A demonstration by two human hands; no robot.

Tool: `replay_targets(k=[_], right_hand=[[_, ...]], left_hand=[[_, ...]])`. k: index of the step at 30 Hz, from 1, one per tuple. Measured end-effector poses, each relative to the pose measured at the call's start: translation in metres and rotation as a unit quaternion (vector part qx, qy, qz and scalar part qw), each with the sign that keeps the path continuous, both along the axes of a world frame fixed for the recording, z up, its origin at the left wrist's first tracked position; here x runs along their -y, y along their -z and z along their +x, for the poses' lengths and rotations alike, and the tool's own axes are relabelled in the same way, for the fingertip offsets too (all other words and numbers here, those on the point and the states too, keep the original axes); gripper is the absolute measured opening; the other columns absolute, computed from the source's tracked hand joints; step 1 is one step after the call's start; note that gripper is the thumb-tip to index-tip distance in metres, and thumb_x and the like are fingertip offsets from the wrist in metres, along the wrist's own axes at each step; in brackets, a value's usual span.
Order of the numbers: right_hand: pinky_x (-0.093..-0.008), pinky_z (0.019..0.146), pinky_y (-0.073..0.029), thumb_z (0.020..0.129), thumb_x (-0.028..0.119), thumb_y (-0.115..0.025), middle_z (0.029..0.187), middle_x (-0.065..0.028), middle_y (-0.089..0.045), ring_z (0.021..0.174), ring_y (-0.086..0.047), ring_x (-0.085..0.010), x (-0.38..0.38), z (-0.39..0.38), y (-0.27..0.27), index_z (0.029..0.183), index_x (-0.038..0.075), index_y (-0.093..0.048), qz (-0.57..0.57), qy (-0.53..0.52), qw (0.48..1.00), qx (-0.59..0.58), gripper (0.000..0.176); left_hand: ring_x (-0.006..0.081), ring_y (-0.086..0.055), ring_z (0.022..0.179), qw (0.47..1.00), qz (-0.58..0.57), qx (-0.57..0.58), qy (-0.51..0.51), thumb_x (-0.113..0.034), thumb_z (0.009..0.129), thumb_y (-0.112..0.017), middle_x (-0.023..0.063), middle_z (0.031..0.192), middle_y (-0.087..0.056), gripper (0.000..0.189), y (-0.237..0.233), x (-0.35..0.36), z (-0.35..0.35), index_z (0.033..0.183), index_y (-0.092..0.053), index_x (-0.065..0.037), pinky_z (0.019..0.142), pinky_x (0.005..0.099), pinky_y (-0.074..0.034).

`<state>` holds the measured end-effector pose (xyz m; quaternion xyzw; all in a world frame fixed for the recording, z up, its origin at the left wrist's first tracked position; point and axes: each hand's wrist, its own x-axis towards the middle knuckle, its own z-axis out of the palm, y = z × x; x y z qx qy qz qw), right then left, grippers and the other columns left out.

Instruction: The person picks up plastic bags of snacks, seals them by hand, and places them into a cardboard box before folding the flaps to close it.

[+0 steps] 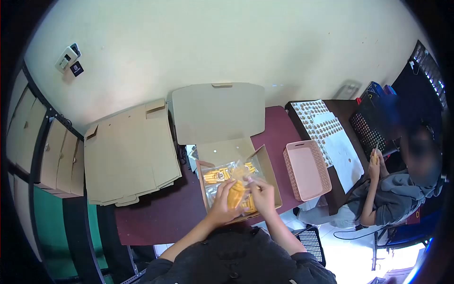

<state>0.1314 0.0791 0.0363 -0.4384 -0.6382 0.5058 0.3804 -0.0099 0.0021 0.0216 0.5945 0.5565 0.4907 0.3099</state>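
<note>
Take the open box as the clock's centre. Over at ten o'clock there's a stack of flat cardboard, its near edges uneven; an elbow catching them could drag sheets off. The lid, at eleven, might flop down if knocked. Clear bags of yellow pieces lie inside. At six o'clock, above them, the left hand grips a yellow packet; squeezing hard could crush what's in it. The right hand seems to pinch its clear end, where a sharp tug might tear the plastic. At three, a pink basket sits near enough to be bumped.
</note>
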Motion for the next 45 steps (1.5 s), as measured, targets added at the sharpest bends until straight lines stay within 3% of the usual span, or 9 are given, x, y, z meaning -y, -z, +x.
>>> replay_targets(k=[3, 6, 12, 25, 27, 31, 37, 42, 45], right_hand=[[-0.027, 0.075, -0.05, 0.092, 0.013, -0.045, 0.112, -0.0148, -0.054, 0.093, -0.056, -0.0162, 0.011, -0.009, -0.016, 0.104, -0.005, -0.06, -0.042, -0.04, 0.99, -0.13, 0.026], [-0.0289, 0.084, -0.046, 0.091, 0.011, -0.047, 0.115, -0.0145, -0.051, 0.101, -0.052, -0.0177, 0.007, -0.01, -0.01, 0.119, -0.002, -0.05, 0.05, -0.028, 0.996, -0.07, 0.031], [-0.0253, 0.084, -0.042, 0.089, 0.012, -0.053, 0.1, -0.0052, -0.059, 0.096, -0.053, -0.0101, 0.023, -0.015, 0.008, 0.115, -0.002, -0.048, -0.141, -0.124, 0.975, -0.123, 0.029], [-0.0229, 0.077, -0.042, 0.091, 0.023, -0.051, 0.096, -0.0039, -0.059, 0.088, -0.052, -0.0072, 0.022, -0.008, -0.001, 0.114, -0.001, -0.05, -0.219, -0.179, 0.959, 0.025, 0.033], [-0.0238, 0.083, -0.041, 0.09, 0.019, -0.054, 0.104, -0.0061, -0.059, 0.096, -0.052, -0.0089, 0.031, -0.014, 0.005, 0.115, -0.003, -0.049, -0.158, -0.157, 0.971, -0.09, 0.034], [-0.0248, 0.085, -0.042, 0.089, 0.018, -0.056, 0.107, -0.0077, -0.058, 0.097, -0.053, -0.0101, 0.03, -0.012, 0.01, 0.117, -0.003, -0.048, -0.163, -0.16, 0.967, -0.117, 0.036], [-0.019, 0.058, -0.036, 0.091, 0.028, -0.05, 0.071, 0.0017, -0.056, 0.065, -0.046, -0.0042, 0.008, 0.009, 0.036, 0.09, -0.002, -0.061, -0.173, -0.017, 0.983, -0.061, 0.031], [-0.0265, 0.078, -0.046, 0.095, 0.022, -0.042, 0.1, -0.009, -0.059, 0.089, -0.057, -0.0125, -0.037, 0.044, 0.029, 0.113, -0.005, -0.051, -0.11, 0.153, 0.938, -0.291, 0.034], [-0.0257, 0.073, -0.046, 0.094, 0.026, -0.044, 0.091, -0.0074, -0.06, 0.082, -0.057, -0.0116, -0.045, 0.062, 0.038, 0.103, -0.004, -0.055, -0.143, 0.202, 0.926, -0.287, 0.034]], left_hand=[[0.0258, -0.043, 0.116, 0.998, -0.014, 0.055, -0.035, -0.018, 0.08, -0.063, 0.016, 0.123, -0.041, 0.062, 0.004, 0.0, 0.01, 0.13, -0.03, -0.001, 0.096, 0.0335, -0.036], [0.0184, -0.048, 0.109, 0.887, -0.048, 0.458, 0.008, -0.009, 0.089, -0.05, 0.0112, 0.119, -0.045, 0.051, 0.015, 0.002, 0.001, 0.132, -0.024, 0.001, 0.092, 0.03, -0.039], [0.0135, -0.05, 0.099, 0.92, -0.076, 0.384, 0.004, -0.016, 0.089, -0.052, 0.0082, 0.107, -0.052, 0.039, -0.004, 0.002, 0.004, 0.121, -0.037, 0.001, 0.085, 0.028, -0.041], [0.0132, -0.052, 0.095, 0.86, -0.099, 0.499, -0.049, -0.018, 0.091, -0.049, 0.0076, 0.105, -0.054, 0.032, 0.011, 0.01, 0.004, 0.116, -0.043, 0.001, 0.085, 0.027, -0.041], [0.0124, -0.051, 0.096, 0.918, -0.04, 0.391, -0.046, -0.019, 0.092, -0.049, 0.0074, 0.106, -0.053, 0.032, 0.021, 0.008, 0.003, 0.116, -0.043, 0.002, 0.084, 0.0262, -0.041], [0.0118, -0.049, 0.097, 0.921, -0.062, 0.383, -0.034, -0.021, 0.092, -0.049, 0.0068, 0.107, -0.051, 0.035, 0.022, 0.009, 0.004, 0.119, -0.042, 0.0, 0.085, 0.026, -0.041], [0.0163, -0.05, 0.105, 0.885, -0.145, 0.441, 0.043, -0.016, 0.094, -0.04, 0.0096, 0.115, -0.051, 0.032, 0.011, 0.003, -0.004, 0.122, -0.04, -0.001, 0.09, 0.0288, -0.039], [0.0292, -0.045, 0.116, 0.987, -0.104, 0.102, 0.075, -0.018, 0.089, -0.047, 0.0181, 0.126, -0.046, 0.041, 0.037, -0.008, -0.007, 0.127, -0.039, -0.004, 0.097, 0.0366, -0.035], [0.0415, -0.031, 0.124, 0.993, -0.055, -0.071, 0.075, -0.021, 0.086, -0.051, 0.0223, 0.132, -0.037, 0.045, 0.095, -0.01, -0.011, 0.128, -0.041, -0.01, 0.102, 0.0478, -0.026]])
